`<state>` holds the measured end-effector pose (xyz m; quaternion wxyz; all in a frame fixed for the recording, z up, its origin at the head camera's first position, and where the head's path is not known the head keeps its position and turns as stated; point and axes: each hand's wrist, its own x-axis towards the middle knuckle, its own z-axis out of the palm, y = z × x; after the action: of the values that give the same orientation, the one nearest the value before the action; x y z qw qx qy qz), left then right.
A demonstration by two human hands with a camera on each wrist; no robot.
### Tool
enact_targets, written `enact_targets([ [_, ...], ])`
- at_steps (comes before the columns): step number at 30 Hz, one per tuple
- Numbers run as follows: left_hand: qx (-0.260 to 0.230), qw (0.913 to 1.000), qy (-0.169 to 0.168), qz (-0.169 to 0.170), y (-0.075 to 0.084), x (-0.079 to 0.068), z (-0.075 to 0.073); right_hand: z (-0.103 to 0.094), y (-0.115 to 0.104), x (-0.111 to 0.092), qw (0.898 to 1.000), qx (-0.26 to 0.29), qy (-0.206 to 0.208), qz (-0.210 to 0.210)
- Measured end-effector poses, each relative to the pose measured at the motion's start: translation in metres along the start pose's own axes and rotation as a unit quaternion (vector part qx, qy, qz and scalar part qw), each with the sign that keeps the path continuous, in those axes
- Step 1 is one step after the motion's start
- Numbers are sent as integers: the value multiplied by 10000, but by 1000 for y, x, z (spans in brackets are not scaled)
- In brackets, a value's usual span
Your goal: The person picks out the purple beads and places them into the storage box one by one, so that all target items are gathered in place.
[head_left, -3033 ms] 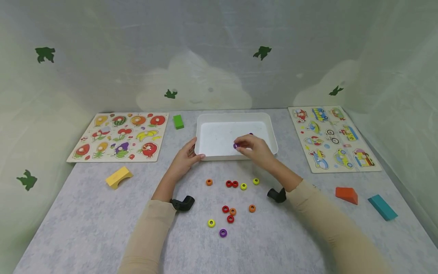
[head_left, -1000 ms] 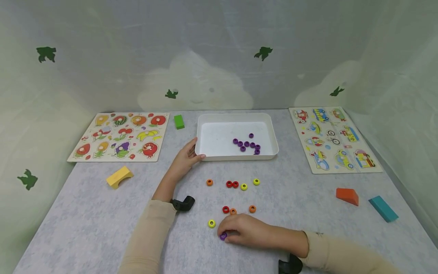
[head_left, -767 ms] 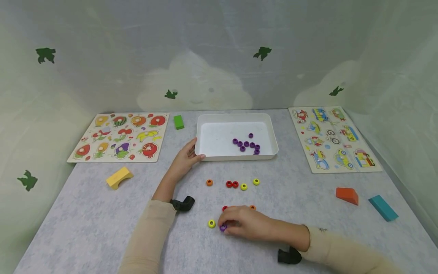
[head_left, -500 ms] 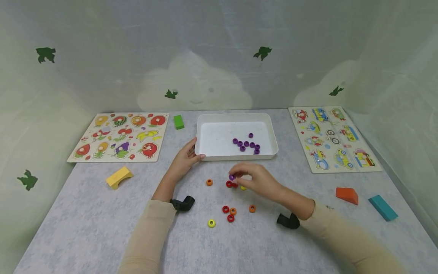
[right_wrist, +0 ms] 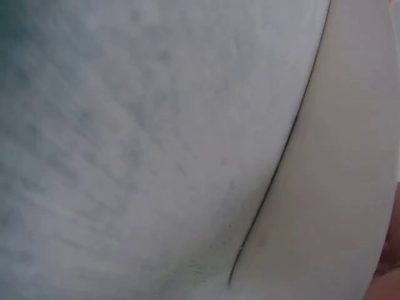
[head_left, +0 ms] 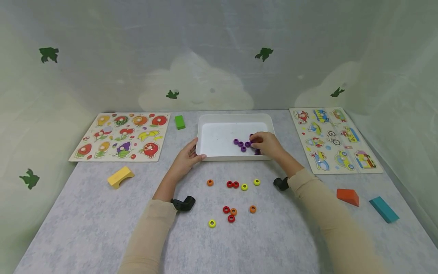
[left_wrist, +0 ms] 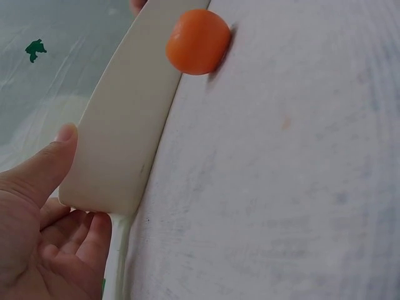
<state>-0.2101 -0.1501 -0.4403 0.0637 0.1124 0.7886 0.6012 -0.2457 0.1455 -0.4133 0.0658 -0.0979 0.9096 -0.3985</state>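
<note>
A white tray (head_left: 222,158) stands at the back middle of the table, with several purple beads (head_left: 243,149) in its right half. My left hand (head_left: 183,161) grips the tray's front left corner. In the left wrist view the left thumb (left_wrist: 53,162) lies on the tray wall (left_wrist: 119,137), fingers curled beneath the corner. Over the right half of the tray, my right hand (head_left: 268,144) pinches a purple bead low among the others, mostly hidden by the fingertips. The right wrist view shows mainly the tray's outer wall (right_wrist: 331,169) and a sliver of hand.
Several red (head_left: 231,219), orange (head_left: 253,209) and yellow beads (head_left: 212,223) lie in front of the tray. A fruit puzzle board (head_left: 119,137), green block (head_left: 179,122) and yellow arch block (head_left: 120,177) are left. A vehicle puzzle board (head_left: 335,140), orange block (head_left: 348,196) and teal block (head_left: 384,209) are right.
My right hand put a purple bead in the tray, picked the last purple one off the table's front and carried it over the tray. The left hand stayed on the corner.
</note>
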Motion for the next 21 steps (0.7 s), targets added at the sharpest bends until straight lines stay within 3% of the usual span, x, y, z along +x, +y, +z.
enact_targets([
  [9, 70, 10000, 42, -40, 1, -2, -1, 6, -2, 9, 9983, -490, -305, 130],
  [15, 134, 9998, -103, 123, 5, -2, -3, -5, -6, 4, 9992, -293, -251, -98],
  [18, 827, 9965, -121, 25, 14, -4, -7, -24, -14, -6, 9979, -389, -59, -519],
  [20, 1684, 9856, -132, -86, 24, -7, -13, -41, -21, -15, 9940, -674, 101, -854],
  [21, 2186, 9757, -135, -88, 30, -10, -18, -50, -24, -21, 9914, -829, 164, -1002],
])
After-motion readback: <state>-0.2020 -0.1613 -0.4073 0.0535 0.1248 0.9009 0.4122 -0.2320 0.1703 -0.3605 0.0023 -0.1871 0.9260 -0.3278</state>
